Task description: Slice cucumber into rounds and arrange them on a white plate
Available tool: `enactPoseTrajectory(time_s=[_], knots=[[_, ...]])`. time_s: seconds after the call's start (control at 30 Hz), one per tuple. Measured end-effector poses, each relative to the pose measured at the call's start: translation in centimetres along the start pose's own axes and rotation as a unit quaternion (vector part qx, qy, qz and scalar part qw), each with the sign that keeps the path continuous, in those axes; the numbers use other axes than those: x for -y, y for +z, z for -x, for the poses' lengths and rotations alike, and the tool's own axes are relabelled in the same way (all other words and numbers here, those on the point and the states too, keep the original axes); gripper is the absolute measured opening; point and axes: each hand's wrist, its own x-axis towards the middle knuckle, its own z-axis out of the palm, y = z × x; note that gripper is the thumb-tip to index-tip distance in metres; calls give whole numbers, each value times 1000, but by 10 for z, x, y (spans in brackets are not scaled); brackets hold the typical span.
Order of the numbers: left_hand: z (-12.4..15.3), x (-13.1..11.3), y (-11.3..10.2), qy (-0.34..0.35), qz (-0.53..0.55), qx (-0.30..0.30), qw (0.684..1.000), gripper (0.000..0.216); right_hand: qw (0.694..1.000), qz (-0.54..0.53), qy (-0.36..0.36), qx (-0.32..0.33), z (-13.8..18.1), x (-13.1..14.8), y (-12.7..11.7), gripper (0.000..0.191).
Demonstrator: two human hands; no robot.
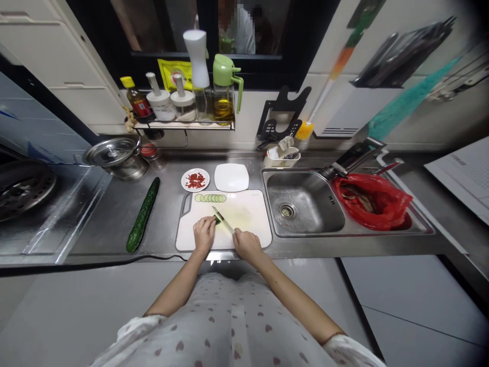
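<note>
A dark-framed window (275,71) stands at 12 o'clock, beside pale wall (328,51) at 1. Light glints on a steel counter (103,219) stretching from 9 to 3; grey panels (405,300) fill 4 and 8.

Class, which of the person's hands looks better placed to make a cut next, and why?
Likely the right hand: it grips the knife, blade by the cucumber piece, while the left hand holds that piece on the cutting board.

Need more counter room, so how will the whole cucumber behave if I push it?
The whole cucumber would probably roll sideways on the counter, being long and roundish. It's likely stiff, given its thick body.
</note>
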Motion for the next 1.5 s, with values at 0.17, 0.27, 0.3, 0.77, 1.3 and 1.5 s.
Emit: enactPoseTrajectory(time_s=[0.17, 0.27, 0.3, 0.77, 1.3, 1.5], knots=[[1, 0, -1, 8, -9, 2, 1000, 21, 1000, 3, -6, 9, 0, 4, -3, 32], [1, 1, -1, 17, -7, 5, 1000, 21, 1000, 2, -10, 9, -1, 5, -4, 31], [0, 2, 0, 18, -5, 4, 1000, 20, 1000, 1, -11, 10, -1, 5, -4, 31], [-1, 6, 2, 19, 25, 9, 999, 22, 1000, 9, -11, 3, -3, 6, -3, 30], [-2, 6, 2, 16, 49, 16, 999, 23, 999, 24, -18, 25, -7, 10, -3, 28], [-2, 8, 4, 17, 53, 12, 998, 23, 999, 27, -30, 28, -10, 13, -5, 27]])
